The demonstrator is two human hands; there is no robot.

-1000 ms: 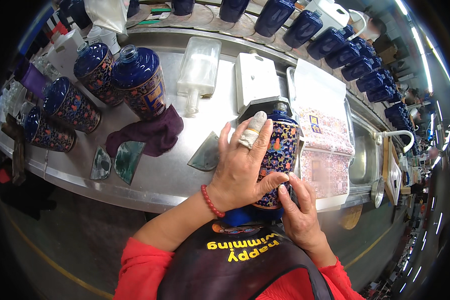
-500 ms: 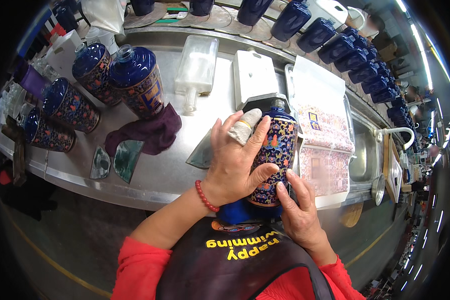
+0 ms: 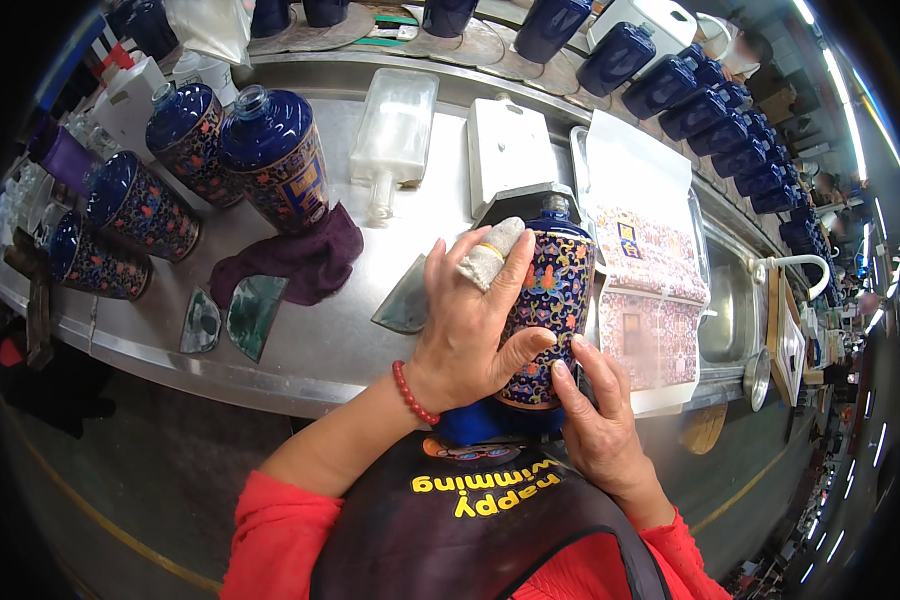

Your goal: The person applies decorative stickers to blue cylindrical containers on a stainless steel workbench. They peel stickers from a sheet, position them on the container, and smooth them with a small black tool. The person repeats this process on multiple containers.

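Observation:
A dark blue bottle (image 3: pixel 550 285) with a colourful floral pattern leans in front of me, its clear neck pointing away. My left hand (image 3: pixel 475 320) holds its left side, thumb across the patterned front and index finger along the upper body. A pale cloth finger cover and a red bead bracelet are on that hand. At the bottle's lower right side, my right hand (image 3: pixel 600 420) presses with thumb and fingertips. Beside the bottle lie patterned printed sheets (image 3: pixel 650 270). A dark green scraper-like piece (image 3: pixel 405 300) sits partly behind my left hand.
Several patterned blue bottles (image 3: pixel 270 155) stand at the left of the metal worktop, near a purple cloth (image 3: pixel 305 260) and two green pieces (image 3: pixel 255 315). Farther back are a clear bottle (image 3: pixel 395 125) and a white box (image 3: pixel 510 150). A sink (image 3: pixel 727 320) lies right; plain blue bottles (image 3: pixel 615 60) line the far side.
The plain blue bottles along the far side have shifted leftward on their round plates. Both my hands stay nearly in place on the patterned bottle.

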